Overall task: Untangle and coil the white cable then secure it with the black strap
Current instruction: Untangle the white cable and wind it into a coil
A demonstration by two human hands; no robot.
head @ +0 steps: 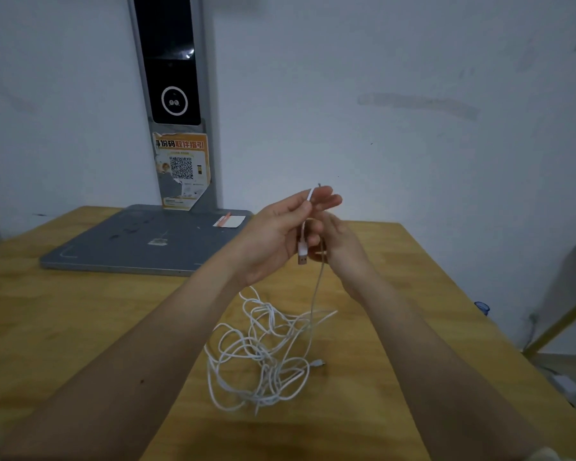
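A long white cable (263,354) lies in a loose tangle on the wooden table (80,321), its small plug (319,363) at the tangle's right side. One strand rises from the pile to my raised hands. My left hand (273,237) pinches the cable between thumb and fingers, and the USB plug (302,254) hangs down below that grip. Just behind and to the right, my right hand (340,241) curls its fingers around the strand. No black strap shows in this view.
A grey flat base (140,244) with an upright post carrying a black screen and an orange QR sticker (182,168) stands at the table's back left. A small white card (228,221) lies on the base. The table's right edge drops off near a blue object (481,307).
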